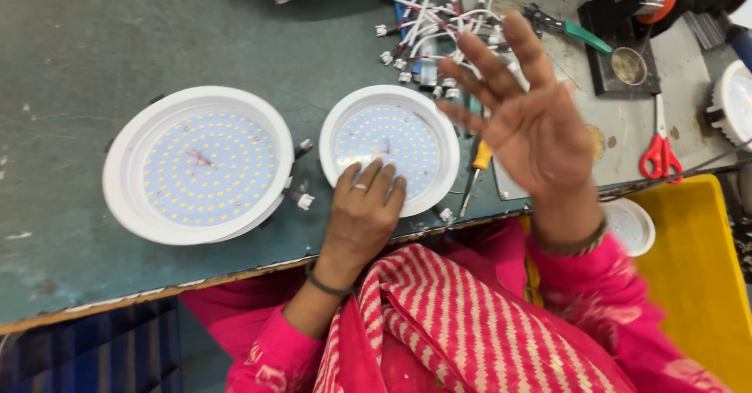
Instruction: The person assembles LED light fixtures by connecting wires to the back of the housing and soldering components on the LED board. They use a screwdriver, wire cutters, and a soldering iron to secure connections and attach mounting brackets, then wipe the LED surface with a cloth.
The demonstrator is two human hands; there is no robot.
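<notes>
While your left hand [362,213] lies flat on the near edge of the smaller round LED panel [389,148], its fingers rest on the white rim and the dotted board without any grip closed around the fixture; your right hand [526,119] is raised above the tabletop [86,40], palm towards you, fingers spread wide and holding nothing. The smaller panel sits near the front edge of the tabletop, straight ahead of you; a larger round LED panel [200,164] of the same kind lies just beside it to the left, the two rims close but apart, with small white connectors [301,199] between them. A yellow-handled screwdriver [476,175] lies just right of the smaller panel, partly under your raised hand; behind that hand a tangle of white wires [427,17] spreads across the tabletop. Further right you have green-handled pliers [576,31], a black stand with a round tin [629,65], and red-handled scissors [662,152] on a grey mat; a yellow tray [697,268] sits at the right near your sleeve, with a small white round fixture [636,224] at its edge.
</notes>
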